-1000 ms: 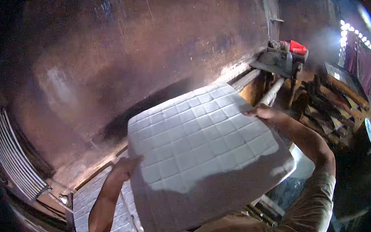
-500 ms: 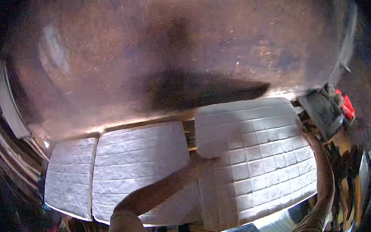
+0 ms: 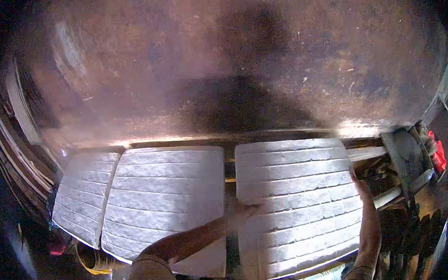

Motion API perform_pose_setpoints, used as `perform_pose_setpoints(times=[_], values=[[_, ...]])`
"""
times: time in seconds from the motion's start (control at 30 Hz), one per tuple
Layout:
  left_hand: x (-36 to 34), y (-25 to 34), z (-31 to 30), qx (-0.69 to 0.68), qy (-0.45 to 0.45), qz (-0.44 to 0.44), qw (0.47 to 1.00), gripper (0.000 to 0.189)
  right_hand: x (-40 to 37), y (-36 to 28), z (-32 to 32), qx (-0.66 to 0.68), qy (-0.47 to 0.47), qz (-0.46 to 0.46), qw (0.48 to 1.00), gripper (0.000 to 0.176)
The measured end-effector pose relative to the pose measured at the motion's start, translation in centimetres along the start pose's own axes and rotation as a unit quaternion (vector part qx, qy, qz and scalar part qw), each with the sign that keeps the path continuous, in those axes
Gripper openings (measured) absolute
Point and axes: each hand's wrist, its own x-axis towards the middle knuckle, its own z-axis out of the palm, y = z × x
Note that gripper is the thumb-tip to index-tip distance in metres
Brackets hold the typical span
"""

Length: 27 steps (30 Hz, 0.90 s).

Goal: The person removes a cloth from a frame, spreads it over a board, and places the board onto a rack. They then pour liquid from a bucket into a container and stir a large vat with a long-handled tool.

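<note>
A white panel [image 3: 309,186] scored with a grid of grooves lies in front of me, between my two hands. At its left edge is my left hand [image 3: 242,209], closed on the side with the thumb over the top face. My right hand [image 3: 362,188] wraps the right edge, its fingers partly hidden below. Two similar white panels, a middle one [image 3: 160,190] and a left one [image 3: 86,192], lie to the left. A narrow gap separates the middle panel from the held one.
A brown, stained wall [image 3: 260,61] rises behind the panels. Wooden slats [image 3: 371,154] show at the right, beside a dark board [image 3: 405,154] and a red item [image 3: 436,152]. A yellow-rimmed round container [image 3: 95,263] stands low at the left. Long strips [image 3: 25,167] line the far left.
The held panel has come lower and left, lying flatter, and more of the slats at its right now shows. Both hands moved with it. The camera view has shifted slightly too.
</note>
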Motion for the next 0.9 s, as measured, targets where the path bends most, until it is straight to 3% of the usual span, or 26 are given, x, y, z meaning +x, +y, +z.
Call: perform_pose_setpoints(times=[0.23,0.33,0.4,0.43,0.47,0.5,0.57,0.6,0.63,0.7,0.77,0.8,0.83,0.9], values=[[2.8,-5.6,-2.2,0.073,0.012,-0.094,0.993,0.066,-2.4,-1.5,-1.1,-0.155,0.104,0.004,0.982,0.065],[3.4,-7.2,-2.2,-0.025,-0.105,-0.122,0.987,0.073,-5.3,-4.6,-3.6,-0.251,0.199,0.003,0.947,0.067],[-0.6,-1.5,0.5,-0.002,-0.005,0.174,0.985,0.083,-8.4,-6.9,-5.6,-0.289,0.268,0.041,0.918,0.069],[-3.5,1.0,0.7,0.003,-0.029,0.173,0.985,0.083,-10.1,-8.9,-6.7,-0.283,0.256,0.152,0.912,0.069],[-6.4,3.4,0.5,0.063,0.002,0.199,0.978,0.091,-11.4,-6.4,-7.4,-0.296,0.339,0.152,0.88,0.067],[-8.9,4.4,-0.1,0.123,0.031,0.227,0.966,0.098,-17.4,-10.7,-6.9,-0.209,0.388,0.098,0.892,0.061],[-11.6,1.8,-2.1,0.072,-0.026,0.225,0.971,0.107,-25.4,-10.8,-5.5,-0.114,0.447,0.088,0.883,0.05],[-15.5,4.5,-4.4,0.076,-0.114,0.14,0.981,0.105,-30.4,-9.7,-4.3,-0.037,0.465,0.108,0.878,0.046],[-19.5,6.1,-5.4,0.076,-0.116,0.156,0.978,0.086,-35.9,-8.6,-2.7,0.05,0.488,0.128,0.862,0.043],[-23.6,5.4,-8.2,0.055,-0.23,0.126,0.963,0.06,-47.8,-1.7,0.5,0.309,0.508,0.217,0.774,0.037],[-27.9,4.4,-9.2,0.057,-0.307,0.124,0.942,0.042,-61.7,5.2,7.4,0.271,0.559,0.163,0.766,0.031],[-31.1,5.5,-9.1,0.035,-0.326,0.05,0.943,0.041,-67.8,5.8,10.9,0.278,0.578,0.218,0.736,0.031],[-31.4,3.8,-9.7,0.07,-0.38,0.103,0.917,0.041,-74.0,6.0,15.0,0.291,0.59,0.29,0.695,0.031],[-34.8,3.7,-9.3,0.105,-0.419,0.074,0.899,0.042,-86.2,6.8,23.9,0.335,0.589,0.413,0.608,0.031]])
